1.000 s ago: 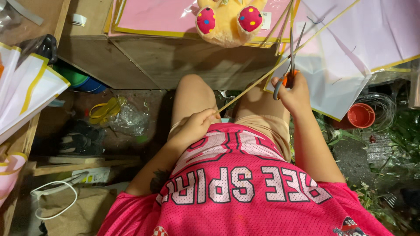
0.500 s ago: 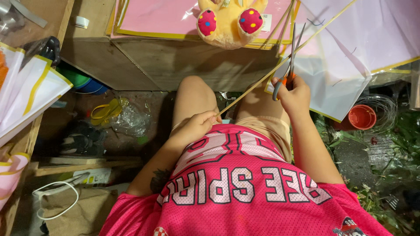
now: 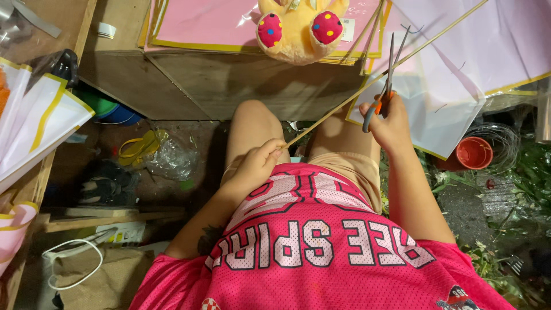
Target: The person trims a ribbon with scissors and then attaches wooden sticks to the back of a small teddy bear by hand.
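Observation:
A long thin bamboo stick (image 3: 402, 60) runs from my lap up to the upper right. My left hand (image 3: 258, 166) pinches its lower end just above my knee. In my right hand (image 3: 393, 123) are scissors (image 3: 385, 74) with orange handles, their blades open and pointing upward, right beside the stick. A pale pink paper sheet with a yellow border (image 3: 459, 74) hangs off the bench behind the stick.
A wooden bench (image 3: 229, 80) stands in front of my knees with pink sheets (image 3: 201, 23) and a yellow plush toy (image 3: 298, 28) on it. An orange pot (image 3: 473, 152) and wire coil sit at right. Sandals (image 3: 138, 146), plastic wrap and white-yellow paper pieces (image 3: 34, 126) lie at left.
Both hands and the stick stay almost in place; the scissors shift only slightly against the stick.

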